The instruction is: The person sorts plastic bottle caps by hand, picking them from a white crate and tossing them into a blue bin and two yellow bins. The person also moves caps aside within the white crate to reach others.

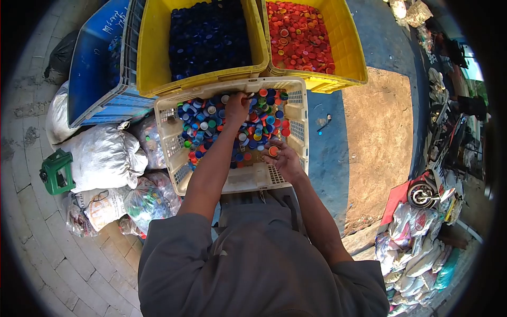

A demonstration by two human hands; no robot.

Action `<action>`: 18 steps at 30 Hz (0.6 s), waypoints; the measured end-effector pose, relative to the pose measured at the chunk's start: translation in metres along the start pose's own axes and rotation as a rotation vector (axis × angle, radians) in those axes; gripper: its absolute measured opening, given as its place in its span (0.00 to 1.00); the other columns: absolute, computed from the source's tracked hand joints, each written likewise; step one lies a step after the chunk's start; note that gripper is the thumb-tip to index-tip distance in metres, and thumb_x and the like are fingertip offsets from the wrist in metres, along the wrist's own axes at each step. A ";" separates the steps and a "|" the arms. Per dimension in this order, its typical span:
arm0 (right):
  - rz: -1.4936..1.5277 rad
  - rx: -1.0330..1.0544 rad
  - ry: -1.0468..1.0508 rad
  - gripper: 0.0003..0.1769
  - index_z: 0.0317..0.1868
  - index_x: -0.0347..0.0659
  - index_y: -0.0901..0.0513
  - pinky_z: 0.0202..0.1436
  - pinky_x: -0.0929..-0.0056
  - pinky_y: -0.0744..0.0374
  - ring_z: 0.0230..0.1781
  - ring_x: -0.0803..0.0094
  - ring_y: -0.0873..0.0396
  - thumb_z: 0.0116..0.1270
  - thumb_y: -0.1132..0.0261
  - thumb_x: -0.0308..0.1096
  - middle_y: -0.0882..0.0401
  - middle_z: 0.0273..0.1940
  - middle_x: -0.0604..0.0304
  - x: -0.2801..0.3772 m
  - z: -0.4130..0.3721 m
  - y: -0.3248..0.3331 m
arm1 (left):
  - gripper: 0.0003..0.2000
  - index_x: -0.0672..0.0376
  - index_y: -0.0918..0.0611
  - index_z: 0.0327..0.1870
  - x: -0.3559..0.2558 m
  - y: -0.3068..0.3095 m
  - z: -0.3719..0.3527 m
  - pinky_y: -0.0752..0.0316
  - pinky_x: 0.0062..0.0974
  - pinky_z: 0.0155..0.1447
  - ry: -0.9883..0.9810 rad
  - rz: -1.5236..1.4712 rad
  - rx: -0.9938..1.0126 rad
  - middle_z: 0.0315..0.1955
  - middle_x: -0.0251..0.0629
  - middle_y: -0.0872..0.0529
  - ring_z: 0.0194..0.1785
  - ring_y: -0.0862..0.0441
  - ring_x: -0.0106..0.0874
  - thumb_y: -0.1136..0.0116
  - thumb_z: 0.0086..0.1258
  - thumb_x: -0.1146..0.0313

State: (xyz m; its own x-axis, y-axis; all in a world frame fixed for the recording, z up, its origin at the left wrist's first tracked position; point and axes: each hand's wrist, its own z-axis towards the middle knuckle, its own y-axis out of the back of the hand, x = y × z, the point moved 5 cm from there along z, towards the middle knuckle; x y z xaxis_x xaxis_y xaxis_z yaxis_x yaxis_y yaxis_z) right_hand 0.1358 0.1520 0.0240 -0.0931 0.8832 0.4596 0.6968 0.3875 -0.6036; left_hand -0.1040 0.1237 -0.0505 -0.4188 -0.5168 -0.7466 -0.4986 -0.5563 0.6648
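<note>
Grey shirt (259, 264) nearest, orange cap (273, 151) in right hand (287, 162), left hand (237, 110) downturned, grip unclear

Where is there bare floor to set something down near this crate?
The tan panel, right of the crate across the blue strip, looks bare. So does some paving left of the green container. It's crowded inside the crate, with caps around the left hand, and along the crate's left side, with bags.

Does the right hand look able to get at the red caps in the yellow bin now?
Probably yes, by reaching forward over the white crate: the red caps lie uncovered in the open yellow bin just beyond. Nothing seems to block the right hand, though it holds an orange cap.
</note>
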 end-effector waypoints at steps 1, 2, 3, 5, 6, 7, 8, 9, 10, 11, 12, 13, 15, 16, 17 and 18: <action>-0.015 -0.018 0.006 0.26 0.61 0.33 0.35 0.57 0.60 0.22 0.53 0.57 0.22 0.62 0.47 0.29 0.26 0.52 0.48 0.000 0.002 0.000 | 0.12 0.58 0.20 0.43 0.008 -0.003 0.001 0.24 0.41 0.44 -0.035 -0.088 0.025 0.38 0.44 0.23 0.45 0.21 0.45 0.37 0.62 0.63; -0.011 -0.027 -0.004 0.24 0.60 0.33 0.34 0.56 0.61 0.22 0.52 0.57 0.22 0.63 0.47 0.29 0.26 0.51 0.49 -0.002 0.005 -0.001 | 0.12 0.59 0.20 0.42 0.017 -0.004 0.000 0.24 0.41 0.43 -0.026 -0.087 -0.005 0.36 0.44 0.22 0.43 0.21 0.45 0.37 0.61 0.65; -0.009 -0.038 -0.013 0.23 0.59 0.33 0.33 0.55 0.61 0.21 0.51 0.58 0.22 0.63 0.47 0.28 0.26 0.50 0.50 -0.002 0.006 -0.001 | 0.11 0.60 0.20 0.41 0.018 -0.001 -0.003 0.25 0.41 0.43 -0.018 -0.089 -0.036 0.35 0.44 0.22 0.42 0.20 0.45 0.36 0.61 0.66; -0.003 -0.070 -0.018 0.19 0.56 0.34 0.31 0.52 0.62 0.21 0.47 0.61 0.21 0.64 0.46 0.29 0.25 0.47 0.52 -0.002 0.011 0.002 | 0.10 0.62 0.20 0.40 0.020 0.003 -0.010 0.25 0.40 0.43 -0.001 -0.079 -0.100 0.33 0.44 0.21 0.39 0.20 0.45 0.36 0.61 0.68; 0.001 -0.087 -0.016 0.17 0.54 0.35 0.29 0.49 0.64 0.21 0.45 0.63 0.21 0.65 0.44 0.30 0.25 0.45 0.54 -0.004 0.016 0.005 | 0.10 0.62 0.20 0.40 0.016 0.010 -0.014 0.25 0.40 0.42 0.007 -0.064 -0.136 0.33 0.45 0.21 0.38 0.20 0.44 0.36 0.61 0.68; 0.006 -0.105 -0.017 0.15 0.52 0.36 0.28 0.47 0.65 0.21 0.43 0.65 0.21 0.66 0.43 0.31 0.25 0.43 0.56 -0.007 0.021 0.008 | 0.10 0.62 0.20 0.40 0.014 0.017 -0.020 0.25 0.39 0.42 0.019 -0.046 -0.171 0.33 0.45 0.20 0.37 0.20 0.44 0.37 0.61 0.68; -0.054 -0.152 -0.015 0.14 0.50 0.37 0.27 0.43 0.67 0.21 0.39 0.68 0.22 0.66 0.41 0.32 0.25 0.40 0.58 -0.010 0.026 0.012 | 0.09 0.62 0.20 0.39 0.013 0.023 -0.025 0.26 0.39 0.42 0.063 -0.075 -0.172 0.33 0.45 0.20 0.37 0.20 0.43 0.37 0.62 0.68; -0.115 -0.199 -0.015 0.14 0.49 0.38 0.27 0.40 0.68 0.22 0.36 0.71 0.22 0.65 0.40 0.33 0.25 0.37 0.61 -0.010 0.031 0.015 | 0.09 0.62 0.20 0.39 0.016 0.027 -0.031 0.26 0.39 0.42 0.108 -0.104 -0.173 0.33 0.46 0.20 0.37 0.20 0.43 0.38 0.62 0.67; -0.178 -0.244 -0.015 0.13 0.47 0.39 0.26 0.37 0.70 0.22 0.33 0.73 0.23 0.65 0.38 0.35 0.25 0.34 0.63 -0.010 0.037 0.017 | 0.09 0.62 0.19 0.38 0.019 0.030 -0.036 0.26 0.38 0.42 0.154 -0.132 -0.177 0.33 0.46 0.19 0.38 0.20 0.42 0.38 0.63 0.67; -0.376 -0.306 0.009 0.14 0.43 0.41 0.23 0.29 0.76 0.27 0.26 0.79 0.27 0.62 0.31 0.37 0.25 0.28 0.68 -0.008 0.044 0.020 | 0.09 0.62 0.19 0.38 0.020 0.034 -0.043 0.26 0.38 0.41 0.163 -0.120 -0.190 0.33 0.46 0.19 0.38 0.20 0.42 0.39 0.63 0.67; -0.528 -0.340 0.056 0.13 0.42 0.40 0.22 0.28 0.77 0.28 0.25 0.79 0.27 0.61 0.31 0.37 0.26 0.27 0.68 -0.007 0.052 0.021 | 0.09 0.63 0.19 0.38 0.022 0.038 -0.051 0.26 0.37 0.41 0.174 -0.106 -0.202 0.33 0.46 0.19 0.38 0.20 0.42 0.39 0.64 0.67; -0.680 -0.369 0.106 0.13 0.40 0.40 0.21 0.26 0.78 0.29 0.23 0.79 0.28 0.60 0.30 0.37 0.26 0.26 0.68 -0.007 0.063 0.024 | 0.09 0.63 0.19 0.37 0.024 0.043 -0.059 0.26 0.37 0.41 0.184 -0.090 -0.216 0.32 0.46 0.19 0.38 0.19 0.41 0.39 0.64 0.67; -1.001 -0.443 0.275 0.17 0.34 0.36 0.16 0.32 0.71 0.24 0.26 0.72 0.21 0.56 0.29 0.44 0.19 0.25 0.60 -0.004 0.086 0.025 | 0.08 0.64 0.18 0.37 0.027 0.049 -0.076 0.26 0.35 0.40 0.225 -0.111 -0.214 0.31 0.46 0.18 0.37 0.19 0.40 0.39 0.64 0.67; -1.043 -0.467 0.303 0.18 0.35 0.35 0.16 0.33 0.69 0.23 0.28 0.70 0.20 0.56 0.29 0.44 0.18 0.27 0.58 0.002 0.090 0.013 | 0.08 0.64 0.18 0.36 0.027 0.052 -0.084 0.26 0.34 0.40 0.245 -0.123 -0.214 0.31 0.46 0.18 0.36 0.18 0.40 0.39 0.64 0.68; -1.084 -0.490 0.331 0.18 0.36 0.35 0.16 0.35 0.68 0.23 0.30 0.67 0.19 0.56 0.29 0.43 0.17 0.29 0.56 0.010 0.094 0.000 | 0.08 0.64 0.18 0.36 0.028 0.054 -0.093 0.26 0.34 0.40 0.286 -0.150 -0.196 0.30 0.45 0.17 0.36 0.18 0.39 0.39 0.64 0.68; -1.127 -0.512 0.362 0.18 0.37 0.35 0.15 0.37 0.66 0.22 0.32 0.65 0.17 0.56 0.29 0.43 0.16 0.30 0.54 0.019 0.097 -0.015 | 0.08 0.64 0.18 0.36 0.028 0.056 -0.101 0.25 0.33 0.40 0.325 -0.179 -0.181 0.30 0.45 0.17 0.35 0.18 0.39 0.39 0.63 0.68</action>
State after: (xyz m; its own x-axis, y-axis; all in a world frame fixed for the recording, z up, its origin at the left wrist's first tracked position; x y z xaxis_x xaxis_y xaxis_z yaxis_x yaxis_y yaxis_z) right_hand 0.0543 0.1889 -0.0212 -0.6642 -0.0153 0.7474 0.5599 0.6523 0.5109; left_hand -0.0669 0.0128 -0.0317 -0.0614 -0.5643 -0.8233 -0.3880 -0.7465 0.5406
